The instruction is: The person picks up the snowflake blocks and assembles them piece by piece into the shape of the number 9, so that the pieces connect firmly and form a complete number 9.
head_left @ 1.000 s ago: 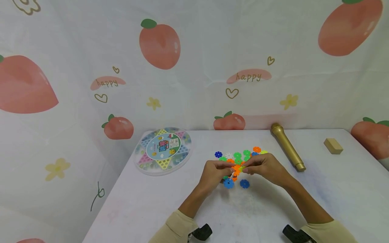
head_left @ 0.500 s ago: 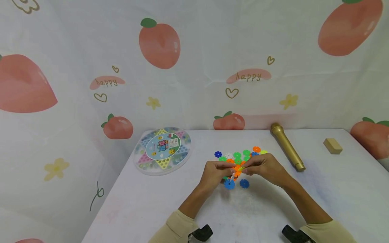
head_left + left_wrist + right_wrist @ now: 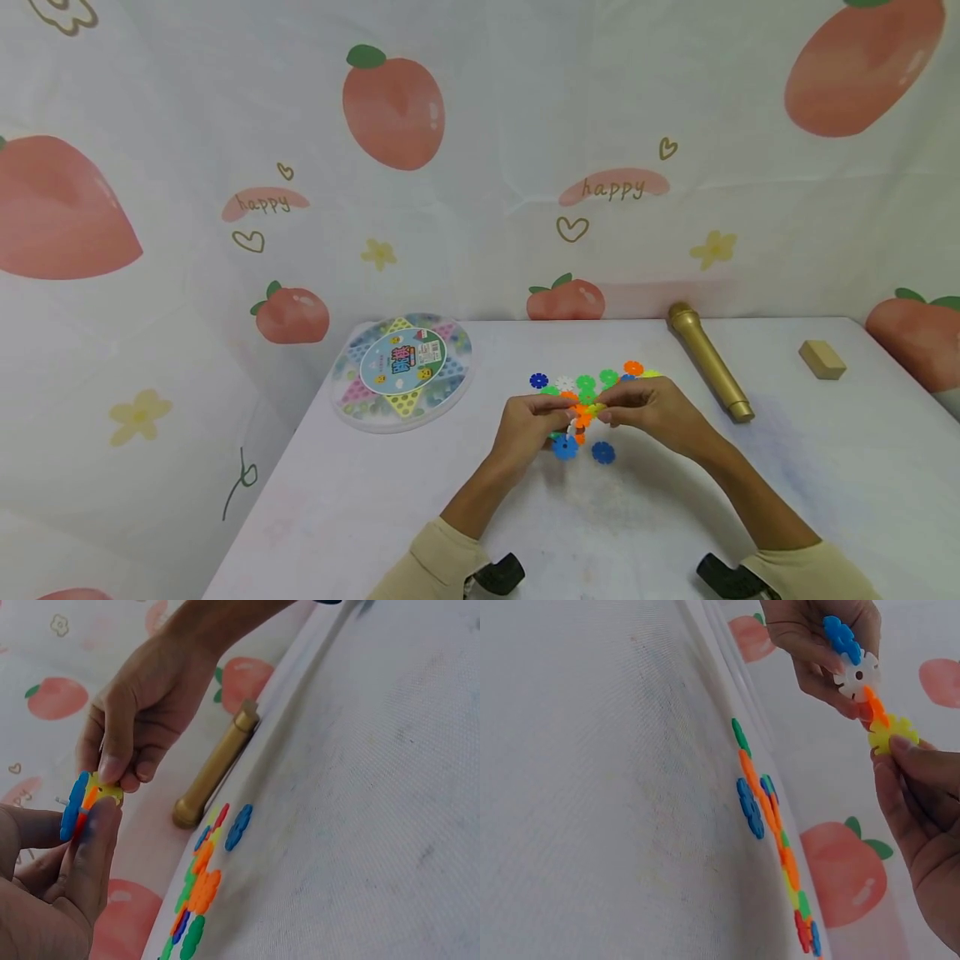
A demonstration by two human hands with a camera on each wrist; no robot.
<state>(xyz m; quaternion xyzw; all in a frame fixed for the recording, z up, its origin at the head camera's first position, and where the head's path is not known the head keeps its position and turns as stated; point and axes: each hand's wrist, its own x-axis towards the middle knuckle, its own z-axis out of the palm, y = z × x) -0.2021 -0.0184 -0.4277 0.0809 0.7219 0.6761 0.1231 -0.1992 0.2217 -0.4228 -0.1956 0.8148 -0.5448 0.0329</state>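
Observation:
My left hand [image 3: 525,427] holds a short chain of notched, flower-shaped plastic discs above the table. In the right wrist view the chain has a blue disc [image 3: 841,639], a white disc [image 3: 859,675] and an orange disc [image 3: 875,706]. A yellow disc [image 3: 891,733] is pinched between thumb and fingers of my right hand [image 3: 663,417]. Its edge meets the orange disc; how deep the notches sit in each other I cannot tell. Beneath and behind the hands lie several loose discs, among them a blue disc [image 3: 603,452] nearest me. The hands partly hide that pile.
On the white table [image 3: 337,517] a round Chinese checkers box [image 3: 402,372] stands at the back left. A gold microphone-shaped object [image 3: 708,362] lies at the back right, with a tan block [image 3: 822,360] beyond it. A fruit-print cloth [image 3: 480,167] hangs behind the table.
The held chain has tilted a little, its blue end rising slightly. More of the yellow disc shows between the hands. Both arms stay almost in place, and the other things have not moved.

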